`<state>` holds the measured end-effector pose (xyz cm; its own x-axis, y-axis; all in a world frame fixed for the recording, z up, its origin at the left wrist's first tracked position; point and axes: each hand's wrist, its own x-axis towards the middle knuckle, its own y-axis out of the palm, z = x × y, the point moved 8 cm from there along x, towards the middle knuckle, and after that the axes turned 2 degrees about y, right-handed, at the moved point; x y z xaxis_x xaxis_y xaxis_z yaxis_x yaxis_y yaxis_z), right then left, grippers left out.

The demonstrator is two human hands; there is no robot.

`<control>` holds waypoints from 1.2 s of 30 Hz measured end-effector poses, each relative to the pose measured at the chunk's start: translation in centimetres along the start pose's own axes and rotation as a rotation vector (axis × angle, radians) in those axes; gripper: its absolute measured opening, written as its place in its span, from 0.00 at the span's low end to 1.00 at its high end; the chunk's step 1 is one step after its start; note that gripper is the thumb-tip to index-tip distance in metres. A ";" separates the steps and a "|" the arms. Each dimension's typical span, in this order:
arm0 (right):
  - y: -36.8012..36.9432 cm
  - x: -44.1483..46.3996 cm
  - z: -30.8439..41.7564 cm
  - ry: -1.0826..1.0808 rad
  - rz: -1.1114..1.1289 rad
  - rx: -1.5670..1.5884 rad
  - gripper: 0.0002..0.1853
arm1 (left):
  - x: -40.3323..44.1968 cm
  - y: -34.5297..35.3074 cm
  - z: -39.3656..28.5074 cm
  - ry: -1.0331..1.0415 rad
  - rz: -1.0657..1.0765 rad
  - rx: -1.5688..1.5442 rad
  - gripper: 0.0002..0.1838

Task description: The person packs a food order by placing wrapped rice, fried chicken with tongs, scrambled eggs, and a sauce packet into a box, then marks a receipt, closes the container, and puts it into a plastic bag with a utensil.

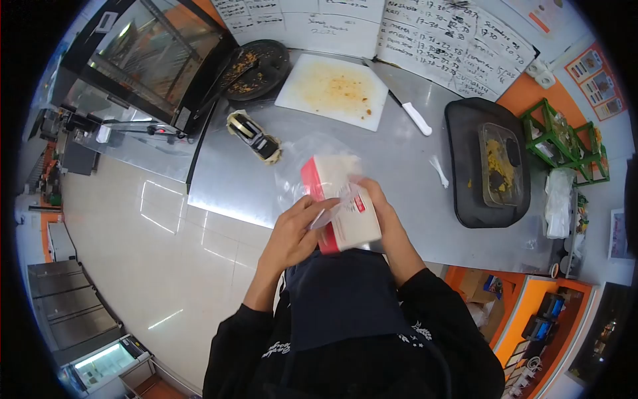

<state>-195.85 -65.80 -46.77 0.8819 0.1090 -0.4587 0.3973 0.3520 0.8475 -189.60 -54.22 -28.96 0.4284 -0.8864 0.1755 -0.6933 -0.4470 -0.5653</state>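
Note:
A white and red box (352, 223) is held in front of my body at the table's front edge, tilted, with a clear plastic bag (299, 166) around its upper part. My left hand (296, 233) is closed on the plastic at the box's left side, its fingers lying across the box front. My right hand (380, 203) grips the box from the right, its fingertips partly hidden behind it. Just beyond the bag, a tape dispenser (254, 136) lies on the metal table (399, 173).
A stained white cutting board (332, 90), a knife (417, 120) and a dark pan (256, 70) are at the back. On the right, a black tray (465, 146) bears a food container (498, 166). A small white plastic item (438, 171) lies left of the tray.

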 end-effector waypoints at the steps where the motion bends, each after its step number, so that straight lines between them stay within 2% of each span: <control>1: -1.0 1.5 0.4 -0.066 -0.013 -0.003 0.22 | -1.3 -0.2 2.3 -0.011 -0.108 -0.071 0.18; 3: -0.8 3.0 2.4 -0.357 -0.121 0.091 0.20 | -5.8 0.8 9.1 -0.464 -0.322 -0.507 0.15; 5: -0.8 2.6 3.8 -0.691 -0.239 0.170 0.18 | -8.3 3.4 12.7 -0.621 -0.534 -0.778 0.15; 6: -1.3 2.3 3.9 -0.789 -0.347 0.203 0.20 | -9.4 5.1 14.1 -0.698 -0.638 -0.919 0.15; 7: -1.9 1.9 3.9 -0.888 -0.459 0.238 0.22 | -9.1 6.6 13.6 -0.653 -0.606 -1.115 0.14; 8: -2.8 1.0 3.8 -0.987 -0.575 0.275 0.24 | -8.9 7.2 13.3 -0.621 -0.616 -1.120 0.12; 9: -2.8 0.2 4.4 -1.092 -0.536 0.189 0.31 | -8.0 7.1 11.6 -0.590 -0.624 -1.126 0.11; 10: -4.0 -0.2 4.3 -1.129 -0.590 0.156 0.31 | -7.0 6.5 10.1 -0.557 -0.631 -1.133 0.10; 12: -6.5 -1.3 4.0 -1.201 -0.700 0.092 0.31 | -4.0 4.0 7.1 -0.358 -0.563 -0.990 0.08; 14: -8.4 -3.3 4.0 -1.084 -0.853 -0.132 0.29 | -1.2 2.7 4.8 -0.196 -0.457 -0.839 0.08; 15: -9.1 -4.5 4.2 -1.022 -0.926 -0.240 0.28 | 0.2 2.9 3.5 -0.139 -0.405 -0.859 0.08; 18: -6.6 -10.0 5.3 -0.811 -1.099 -0.653 0.39 | 3.9 4.3 1.1 -0.063 -0.275 -0.808 0.10; 20: -9.1 -11.8 5.0 -0.624 -1.219 -0.901 0.36 | 5.7 5.4 0.2 -0.074 -0.209 -0.885 0.10; 24: -13.8 -15.8 4.7 -0.498 -1.629 -1.515 0.33 | 8.0 6.9 -0.8 -0.075 -0.081 -0.869 0.11; 27: -10.9 -19.6 6.9 -0.185 -1.598 -1.339 0.26 | 9.5 6.7 -1.7 -0.043 -0.074 -0.820 0.11; 30: -9.3 -21.6 8.0 -0.171 -1.559 -1.479 0.22 | 10.1 6.8 -2.3 -0.057 -0.041 -0.765 0.10; 33: -10.0 -22.7 8.7 -0.220 -1.516 -1.533 0.23 | 9.9 7.0 -1.7 -0.101 0.000 -0.693 0.08; 36: -4.3 -23.9 9.9 -0.080 -1.438 -1.608 0.26 | 8.8 5.6 -2.9 -0.141 0.064 -0.758 0.05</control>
<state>-216.08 -79.14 -36.81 0.2721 -0.8924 -0.3600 0.1598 0.4109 -0.8976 -191.38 -64.86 -28.26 0.4084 -0.9124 0.0281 -0.9049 -0.4006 0.1440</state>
